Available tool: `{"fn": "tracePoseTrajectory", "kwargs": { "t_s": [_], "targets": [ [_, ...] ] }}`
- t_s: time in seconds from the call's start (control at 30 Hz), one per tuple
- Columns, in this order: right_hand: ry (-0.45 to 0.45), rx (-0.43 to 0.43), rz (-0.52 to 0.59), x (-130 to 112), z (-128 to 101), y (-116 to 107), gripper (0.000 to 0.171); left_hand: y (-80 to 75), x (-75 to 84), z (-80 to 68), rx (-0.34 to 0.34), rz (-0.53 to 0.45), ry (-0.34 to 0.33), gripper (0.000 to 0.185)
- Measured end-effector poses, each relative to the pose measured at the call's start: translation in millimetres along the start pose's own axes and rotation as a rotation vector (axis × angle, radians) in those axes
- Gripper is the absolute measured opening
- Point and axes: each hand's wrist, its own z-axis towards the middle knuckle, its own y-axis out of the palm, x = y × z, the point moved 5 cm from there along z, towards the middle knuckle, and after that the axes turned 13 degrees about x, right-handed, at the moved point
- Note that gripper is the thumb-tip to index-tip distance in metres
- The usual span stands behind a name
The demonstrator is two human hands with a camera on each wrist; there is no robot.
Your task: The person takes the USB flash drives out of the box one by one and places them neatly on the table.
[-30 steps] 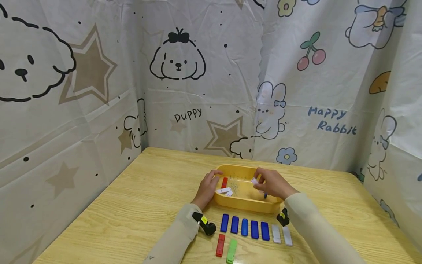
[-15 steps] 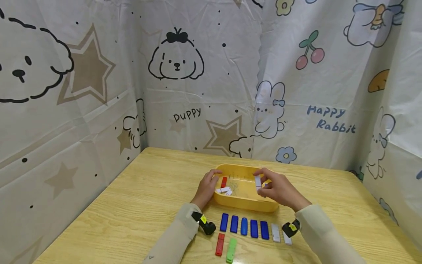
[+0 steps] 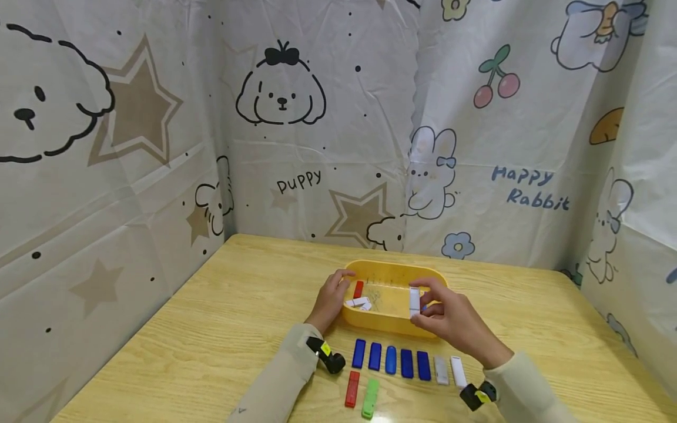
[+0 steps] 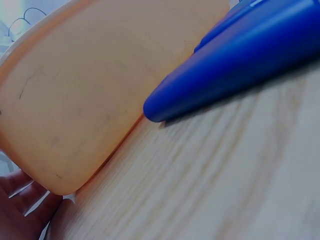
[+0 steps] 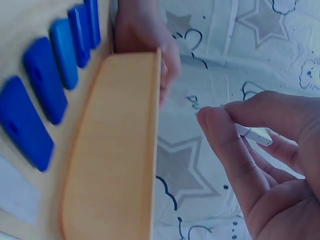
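A yellow tray [image 3: 391, 326] stands mid-table; inside lie a red piece [image 3: 358, 289] and a few white pieces [image 3: 359, 303]. My left hand [image 3: 331, 299] grips the tray's left rim, seen as a wall [image 4: 90, 100] in the left wrist view. My right hand [image 3: 446, 317] pinches a white piece [image 3: 414, 302] upright over the tray's right side; its tip [image 5: 257, 134] shows between finger and thumb in the right wrist view. In front of the tray lies a row of blue pieces [image 3: 390, 359] and two white pieces [image 3: 449, 370].
A red piece [image 3: 351, 389] and a green piece [image 3: 370, 399] lie near the front edge. Printed curtains close off the back and both sides. Bare wood extends left and right of the tray.
My right hand has lifted the white piece out of the tray and drawn back toward me, turning it upright. The left hand has stayed on the rim.
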Motion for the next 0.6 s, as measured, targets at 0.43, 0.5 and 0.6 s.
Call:
{"fn": "tracePoseTrajectory", "kwargs": {
  "t_s": [0.43, 0.5, 0.6],
  "targets": [
    [-0.08, -0.153, 0.022, -6.7, -40.8, 32.9, 0.049, -2.3, 1.9, 0.1, 0.006, 0.01, 0.026, 0.029],
    [-0.084, -0.19, 0.002, -6.9, -45.6, 39.1, 0.048, -2.2, 2.3, -0.3, 0.007, 0.005, 0.018, 0.029],
    [-0.081, -0.248, -0.026, -6.7, -52.0, 47.8, 0.046, -1.1, 0.8, -0.4, 0.002, 0.002, 0.014, 0.03]
  ]
}}
